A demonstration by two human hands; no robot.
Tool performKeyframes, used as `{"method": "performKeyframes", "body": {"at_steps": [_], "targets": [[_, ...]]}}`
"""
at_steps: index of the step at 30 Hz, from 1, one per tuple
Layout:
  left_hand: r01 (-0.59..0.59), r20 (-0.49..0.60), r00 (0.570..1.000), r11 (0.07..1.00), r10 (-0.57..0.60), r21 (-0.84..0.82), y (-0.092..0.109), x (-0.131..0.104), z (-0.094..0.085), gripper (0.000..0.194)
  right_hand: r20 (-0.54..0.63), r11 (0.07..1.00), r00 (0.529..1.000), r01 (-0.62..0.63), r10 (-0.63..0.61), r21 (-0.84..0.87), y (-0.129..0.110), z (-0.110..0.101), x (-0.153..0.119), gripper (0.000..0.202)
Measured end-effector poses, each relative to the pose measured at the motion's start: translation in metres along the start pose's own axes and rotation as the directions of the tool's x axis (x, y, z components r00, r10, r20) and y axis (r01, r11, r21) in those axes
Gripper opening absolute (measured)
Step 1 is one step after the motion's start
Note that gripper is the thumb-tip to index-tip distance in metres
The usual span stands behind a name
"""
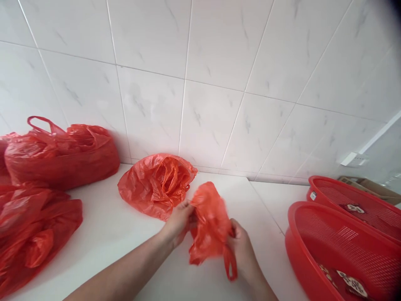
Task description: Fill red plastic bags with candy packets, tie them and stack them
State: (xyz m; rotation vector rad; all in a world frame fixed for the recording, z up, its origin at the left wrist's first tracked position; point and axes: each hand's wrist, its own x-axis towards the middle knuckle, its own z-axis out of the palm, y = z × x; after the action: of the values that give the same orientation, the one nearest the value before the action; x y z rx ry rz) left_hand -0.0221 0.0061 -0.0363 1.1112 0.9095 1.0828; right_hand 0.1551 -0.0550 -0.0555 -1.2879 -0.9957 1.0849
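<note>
A crumpled red plastic bag [211,221] hangs between my two hands above the white table. My left hand [181,222] is closed on its left edge, with the fingertips partly behind the plastic. On the opposite side my right hand [241,246] grips the bag near a handle loop that dangles below. Just beyond my left hand lies another red plastic bag [138,188], its mouth bunched and facing me, resting near the wall.
Full red bags [62,163] stand at the left against the tiled wall [150,96], with another red bag [37,242] in front. On the right are two red perforated baskets [293,234] holding small printed packets [352,284]. A cardboard box [372,187] sits behind them.
</note>
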Motion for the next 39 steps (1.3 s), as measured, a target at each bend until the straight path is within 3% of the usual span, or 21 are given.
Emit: {"method": "performKeyframes", "body": {"at_steps": [2, 4, 8, 12, 14, 15, 16, 18, 19, 21, 24, 25, 26, 29, 31, 33, 35, 36, 37, 39], "targets": [[-0.03, -0.125, 0.992, 0.998, 0.023, -0.054, 0.004, 0.014, -0.015, 0.014, -0.134, 0.984, 0.99, -0.029, 0.053, 0.175, 0.0, -0.02, 0.01, 0.019], [-0.065, -0.224, 0.973, 0.996, 0.05, -0.06, 0.009, 0.023, -0.029, 0.012, -0.183, 0.961, 0.979, -0.036, 0.089, 0.273, 0.001, -0.037, 0.018, 0.021], [-0.104, -0.288, 0.951, 0.994, 0.11, 0.035, 0.015, 0.021, -0.036, 0.013, -0.098, 0.91, 0.984, -0.094, 0.146, 0.403, -0.002, -0.048, 0.022, 0.026], [-0.277, -0.296, 0.896, 0.938, 0.331, 0.209, 0.029, -0.002, -0.023, 0.032, 0.0, 0.893, 0.977, -0.197, 0.215, 0.404, -0.013, -0.042, 0.014, 0.032], [-0.442, -0.138, 0.842, 0.814, 0.521, 0.378, 0.04, -0.015, -0.015, 0.043, 0.035, 0.914, 0.973, -0.224, 0.226, 0.337, -0.018, -0.038, 0.009, 0.037], [-0.536, 0.017, 0.8, 0.703, 0.599, 0.467, 0.046, -0.021, -0.012, 0.05, 0.069, 0.926, 0.972, -0.237, 0.227, 0.295, -0.021, -0.036, 0.007, 0.039], [-0.623, 0.204, 0.751, 0.573, 0.628, 0.533, 0.05, -0.027, -0.008, 0.059, 0.109, 0.934, 0.967, -0.249, 0.228, 0.256, -0.023, -0.034, 0.006, 0.041], [-0.733, 0.523, 0.672, 0.37, 0.525, 0.57, 0.055, -0.036, -0.002, 0.08, 0.174, 0.934, 0.953, -0.282, 0.247, 0.221, -0.026, -0.031, 0.003, 0.042], [-0.74, 0.596, 0.672, 0.36, 0.439, 0.569, 0.055, -0.039, 0.001, 0.088, 0.186, 0.926, 0.947, -0.3, 0.261, 0.228, -0.026, -0.03, 0.002, 0.041], [-0.638, 0.587, 0.76, 0.493, 0.28, 0.591, 0.052, -0.04, 0.004, 0.081, 0.166, 0.91, 0.947, -0.312, 0.275, 0.274, -0.026, -0.029, 0.002, 0.034], [-0.354, 0.392, 0.911, 0.729, 0.128, 0.586, 0.045, -0.033, 0.003, 0.013, -0.015, 0.941, 0.976, -0.206, 0.218, 0.27, -0.023, -0.033, 0.005, 0.029], [-0.286, 0.326, 0.939, 0.772, 0.109, 0.567, 0.044, -0.029, 0.001, 0.006, -0.124, 0.965, 0.977, -0.146, 0.176, 0.22, -0.021, -0.035, 0.007, 0.034], [-0.244, 0.266, 0.958, 0.801, 0.11, 0.546, 0.043, -0.025, -0.002, 0.013, -0.236, 0.986, 0.964, -0.088, 0.12, 0.144, -0.02, -0.037, 0.008, 0.039], [-0.167, 0.116, 0.985, 0.88, 0.128, 0.446, 0.044, -0.013, -0.009, 0.015, -0.484, 0.977, 0.863, 0.043, -0.143, -0.21, -0.018, -0.04, 0.01, 0.045], [-0.128, 0.047, 0.992, 0.923, 0.12, 0.362, 0.043, -0.007, -0.012, 0.017, -0.499, 0.847, 0.739, 0.181, -0.452, -0.5, -0.019, -0.037, 0.007, 0.04], [-0.091, -0.002, 0.995, 0.957, 0.096, 0.277, 0.039, -0.003, -0.013, 0.019, -0.341, 0.564, 0.53, 0.341, -0.776, -0.752, -0.021, -0.029, -0.002, 0.032], [-0.049, -0.026, 0.998, 0.982, 0.054, 0.184, 0.034, -0.002, -0.012, 0.018, -0.093, 0.243, 0.331, 0.448, -0.939, -0.861, -0.023, -0.015, -0.014, 0.023], [-0.026, -0.024, 0.999, 0.99, 0.03, 0.136, 0.031, -0.003, -0.011, 0.016, 0.027, 0.124, 0.287, 0.494, -0.957, -0.86, -0.023, -0.006, -0.02, 0.021], [-0.005, -0.013, 1.0, 0.996, 0.006, 0.09, 0.029, -0.003, -0.01, 0.015, 0.132, 0.044, 0.279, 0.545, -0.951, -0.837, -0.021, 0.002, -0.025, 0.021], [0.032, 0.02, 0.999, 0.999, -0.032, 0.009, 0.027, -0.004, -0.008, 0.016, 0.291, -0.028, 0.313, 0.637, -0.904, -0.77, -0.014, 0.017, -0.031, 0.023]]}}
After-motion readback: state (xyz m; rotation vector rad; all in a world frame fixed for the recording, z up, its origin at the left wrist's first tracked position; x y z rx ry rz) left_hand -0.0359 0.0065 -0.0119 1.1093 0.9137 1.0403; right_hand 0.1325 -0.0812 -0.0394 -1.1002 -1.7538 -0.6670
